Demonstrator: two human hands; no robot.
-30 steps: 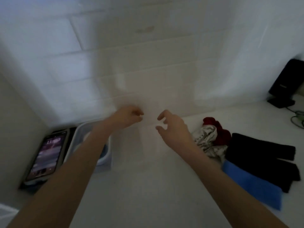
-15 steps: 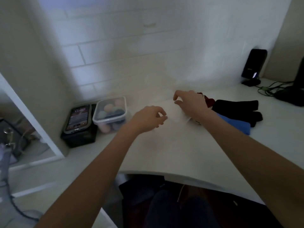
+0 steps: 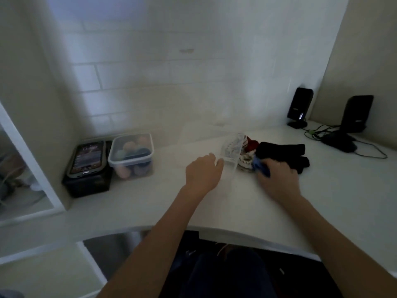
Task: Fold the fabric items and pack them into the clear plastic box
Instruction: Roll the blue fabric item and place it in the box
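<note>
A clear plastic box [image 3: 230, 154] stands tilted on the white desk [image 3: 247, 203], hard to make out. My left hand [image 3: 203, 173] grips its near left edge. Just right of the box lies a heap of fabric: a white patterned piece [image 3: 245, 163], partly seen through the box, a red piece [image 3: 251, 144], and long black pieces [image 3: 283, 150]. My right hand [image 3: 277, 179] is closed on a blue piece [image 3: 260, 167] at the front of the heap; most of it is hidden under my fingers.
A lidded tub of coloured balls [image 3: 131, 157] and a phone [image 3: 88, 158] on a black box sit at the left by the wall. Two black speakers [image 3: 299, 106] [image 3: 356, 114] with cables [image 3: 365, 150] stand at the back right. The desk's curved front edge [image 3: 236, 231] is close to my body.
My right hand has moved right and down onto the blue piece and closed on it. My left hand has shifted right to the box. The view has widened and tilted down.
</note>
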